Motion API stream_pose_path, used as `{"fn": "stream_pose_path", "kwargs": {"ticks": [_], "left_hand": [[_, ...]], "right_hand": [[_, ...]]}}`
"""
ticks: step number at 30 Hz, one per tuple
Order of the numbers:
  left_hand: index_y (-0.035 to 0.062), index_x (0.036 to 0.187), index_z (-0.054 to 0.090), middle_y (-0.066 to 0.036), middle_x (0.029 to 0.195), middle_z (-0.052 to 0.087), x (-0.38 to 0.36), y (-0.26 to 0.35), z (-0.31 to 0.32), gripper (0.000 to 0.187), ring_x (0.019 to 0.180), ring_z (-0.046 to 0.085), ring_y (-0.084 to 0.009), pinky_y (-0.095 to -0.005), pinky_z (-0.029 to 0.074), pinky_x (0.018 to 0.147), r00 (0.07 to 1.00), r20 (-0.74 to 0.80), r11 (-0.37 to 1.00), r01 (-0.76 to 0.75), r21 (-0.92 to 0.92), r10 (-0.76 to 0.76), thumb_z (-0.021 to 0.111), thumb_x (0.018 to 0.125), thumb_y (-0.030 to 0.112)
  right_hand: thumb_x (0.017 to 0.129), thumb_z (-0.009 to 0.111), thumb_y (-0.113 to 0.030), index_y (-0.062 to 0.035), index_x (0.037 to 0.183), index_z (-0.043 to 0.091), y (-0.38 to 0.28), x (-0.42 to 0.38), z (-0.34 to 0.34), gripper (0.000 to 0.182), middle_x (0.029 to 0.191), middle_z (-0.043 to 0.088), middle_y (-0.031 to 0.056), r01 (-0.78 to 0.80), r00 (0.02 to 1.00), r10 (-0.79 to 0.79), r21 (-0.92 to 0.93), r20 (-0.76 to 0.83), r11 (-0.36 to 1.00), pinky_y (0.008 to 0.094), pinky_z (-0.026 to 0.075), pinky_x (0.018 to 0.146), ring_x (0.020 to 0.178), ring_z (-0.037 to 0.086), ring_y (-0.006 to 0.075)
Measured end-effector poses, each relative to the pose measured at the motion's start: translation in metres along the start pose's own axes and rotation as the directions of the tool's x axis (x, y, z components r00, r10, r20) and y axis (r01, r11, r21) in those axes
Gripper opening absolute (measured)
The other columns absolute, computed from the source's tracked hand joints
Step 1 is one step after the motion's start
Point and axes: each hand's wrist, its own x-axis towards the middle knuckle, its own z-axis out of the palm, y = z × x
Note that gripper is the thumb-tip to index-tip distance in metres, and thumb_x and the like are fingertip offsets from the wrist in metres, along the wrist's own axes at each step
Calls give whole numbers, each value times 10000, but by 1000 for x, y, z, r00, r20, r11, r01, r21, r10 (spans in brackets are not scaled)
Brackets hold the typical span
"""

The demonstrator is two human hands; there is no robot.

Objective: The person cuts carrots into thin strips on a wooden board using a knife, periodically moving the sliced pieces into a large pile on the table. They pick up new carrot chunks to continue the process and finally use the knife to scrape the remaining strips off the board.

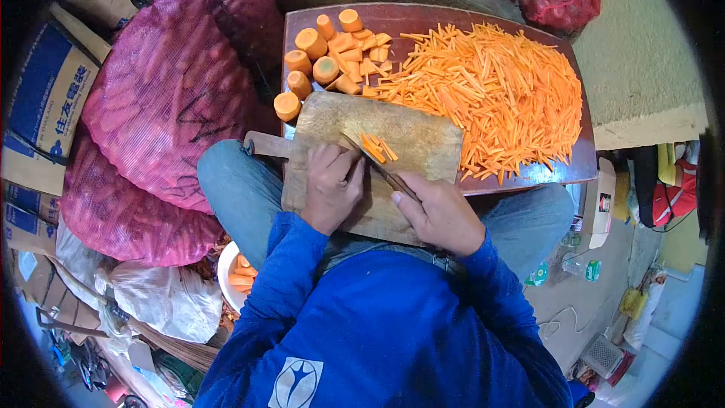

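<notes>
A wooden cutting board [411, 122] with a handle on its left lies across my lap and the table edge. My right hand [442, 213] is wrapped round the handle of a knife [381, 169], whose blade slants up and left over the board. Just left of the blade, my left hand [331, 187] rests on the board with its fingers curled in; whatever they hold is hidden. A few cut carrot sticks [377, 146] lie by the blade's right side. Beyond the board are chunks of peeled carrot [325, 69] and a large heap of carrot sticks [506, 98].
The heap sits on a dark red table [453, 17]. Full red mesh sacks [170, 98] and cardboard boxes [47, 98] crowd the left side. A white bowl [226, 276] of peeled carrots stands by my left leg. A grater [603, 355] lies on the floor at right.
</notes>
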Motion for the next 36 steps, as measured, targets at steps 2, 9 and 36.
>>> {"fn": "stream_pose_path", "kwargs": {"ticks": [2, 9, 36], "left_hand": [[36, 896, 743, -109, 849, 644, 1, 1, 0, 118, 819, 609, -333, -453, 455, 778, 1000, 9, 1000, 5, 11, -5, 820, 814, 1], [53, 904, 730, -91, 852, 607, 0, -3, 5, 140, 846, 588, -328, -457, 439, 794, 999, -8, 999, -52, 0, 52, 820, 804, 18], [61, 1122, 738, -102, 1097, 670, 6, 5, 1, 298, 1001, 622, -325, -452, 446, 889, 999, 23, 999, -26, -24, 26, 833, 841, 88]], "right_hand": [[1062, 644, -262, -36, 1298, 639, 14, 5, -5, 327, 909, 698, 312, 20, 1000, -20, 5, -3, 1000, 600, 532, 729, 855, 693, 528], [1059, 662, -244, -8, 1216, 685, 46, 22, -60, 284, 859, 685, 292, -108, 952, 85, -65, -293, 992, 551, 527, 680, 790, 686, 501], [1032, 664, -266, -46, 1220, 697, -5, -13, -78, 291, 864, 723, 261, 19, 986, 18, -217, 165, 976, 557, 566, 732, 831, 727, 469]]}}
